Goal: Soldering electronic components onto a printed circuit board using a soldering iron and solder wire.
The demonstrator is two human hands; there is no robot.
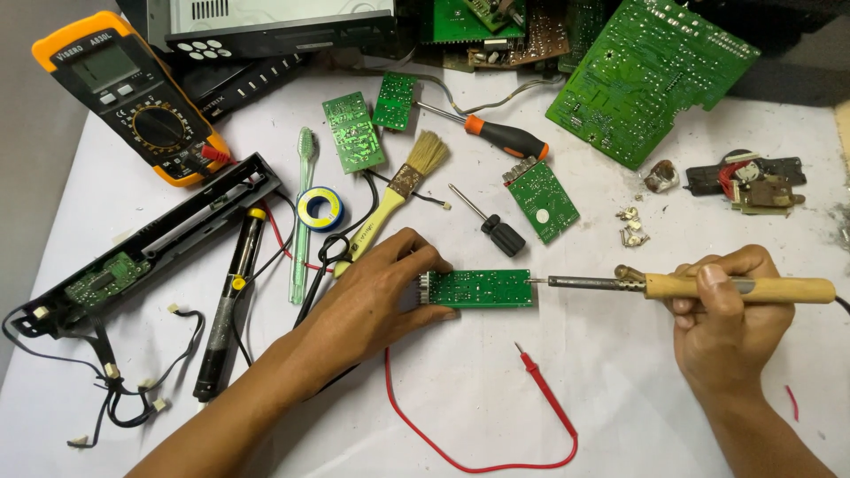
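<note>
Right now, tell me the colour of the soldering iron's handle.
Light tan wood, seen in the head view: the soldering iron is gripped in the right hand.

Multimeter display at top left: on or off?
Apparently off: the multimeter screen looks blank grey, with no digits showing. The dial position is too small to read.

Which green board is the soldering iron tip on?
The small rectangular circuit board at table centre, steadied by the left hand. The soldering iron in the right hand meets its right edge; the other green boards lie untouched farther back.
</note>
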